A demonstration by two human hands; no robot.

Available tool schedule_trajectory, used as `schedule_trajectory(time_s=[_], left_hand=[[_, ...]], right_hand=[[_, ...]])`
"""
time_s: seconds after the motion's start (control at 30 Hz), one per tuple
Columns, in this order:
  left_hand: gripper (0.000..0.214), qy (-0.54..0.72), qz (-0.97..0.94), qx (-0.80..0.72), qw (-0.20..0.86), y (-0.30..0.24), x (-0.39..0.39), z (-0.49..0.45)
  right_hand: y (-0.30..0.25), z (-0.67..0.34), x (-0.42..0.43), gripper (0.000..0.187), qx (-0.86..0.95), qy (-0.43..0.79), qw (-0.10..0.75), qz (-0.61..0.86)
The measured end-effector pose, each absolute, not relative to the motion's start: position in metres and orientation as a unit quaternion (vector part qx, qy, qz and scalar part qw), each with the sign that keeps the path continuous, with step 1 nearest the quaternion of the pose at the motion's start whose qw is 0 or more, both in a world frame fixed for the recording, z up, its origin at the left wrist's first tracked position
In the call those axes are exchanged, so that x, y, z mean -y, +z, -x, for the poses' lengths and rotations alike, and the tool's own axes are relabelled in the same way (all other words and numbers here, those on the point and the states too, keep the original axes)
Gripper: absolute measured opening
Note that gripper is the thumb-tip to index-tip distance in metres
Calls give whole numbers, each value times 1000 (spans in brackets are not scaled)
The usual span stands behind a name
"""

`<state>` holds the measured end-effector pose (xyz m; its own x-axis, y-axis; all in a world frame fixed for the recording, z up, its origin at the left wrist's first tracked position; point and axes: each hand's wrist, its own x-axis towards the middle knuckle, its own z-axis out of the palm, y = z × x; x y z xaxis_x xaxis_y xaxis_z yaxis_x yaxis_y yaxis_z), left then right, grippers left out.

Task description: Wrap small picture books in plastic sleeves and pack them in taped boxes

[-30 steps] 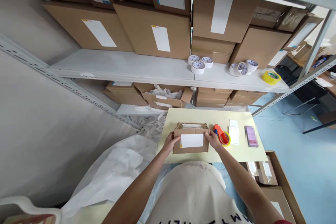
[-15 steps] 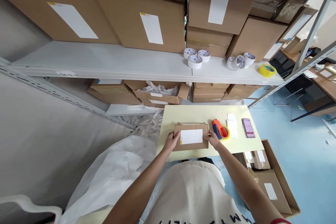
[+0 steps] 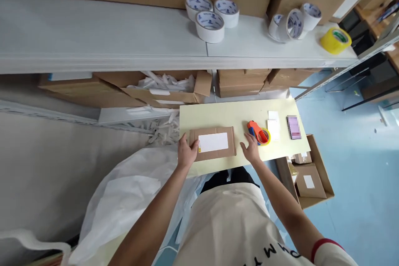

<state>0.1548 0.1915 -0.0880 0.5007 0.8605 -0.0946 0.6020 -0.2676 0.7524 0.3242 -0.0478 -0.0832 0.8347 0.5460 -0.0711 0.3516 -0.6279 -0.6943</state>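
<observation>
A flat brown cardboard box (image 3: 231,141) with a white label (image 3: 213,142) lies on the pale yellow table (image 3: 205,116). My left hand (image 3: 187,151) holds its left end, thumb over the top edge and fingers along the side. My right hand (image 3: 250,148) is off the box, fingers apart and holding nothing. Just beyond those fingers lies an orange and blue tape dispenser (image 3: 257,131) with a yellow-rimmed roll. White paper slips (image 3: 273,129) and a blurred purple item (image 3: 294,127) sit farther right.
Rolls of white tape (image 3: 210,28) and a yellow roll (image 3: 336,40) stand on the grey shelf (image 3: 124,37) ahead. An open carton (image 3: 329,193) with boxes is on the floor at right. White sheeting (image 3: 131,199) bulges at left.
My right hand has let go of the box and moved beside the tape dispenser. The box now lies flat, nearer the table's left edge. The view has tilted down and closer.
</observation>
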Motion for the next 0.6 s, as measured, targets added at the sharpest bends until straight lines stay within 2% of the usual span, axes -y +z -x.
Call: schedule_trajectory(time_s=[0.1, 0.23, 0.33, 0.4, 0.47, 0.53, 0.6], left_hand=[[57, 208, -819, -424, 325, -75, -186, -162], [48, 187, -875, -330, 302, -52, -162, -198], [37, 135, -895, -284, 315, -41, -138, -238], [31, 97, -898, -262, 338, -37, -124, -265], [30, 66, -889, -262, 369, -34, -115, -288], [38, 38, -862, -281, 421, -29, -110, -308], [51, -24, -817, -300, 492, -21, -108, -322]], right_hand=[[-81, -339, 80, 46, 229, 81, 240, 940], [-88, -357, 86, 47, 178, 188, 105, 960], [-97, -367, 72, 43, 161, 232, 85, 955], [-100, -372, 70, 33, 162, 241, 121, 949], [-98, -374, 81, 23, 170, 247, 197, 934], [-91, -372, 103, 20, 172, 275, 313, 893], [-82, -367, 129, 26, 152, 346, 449, 810]])
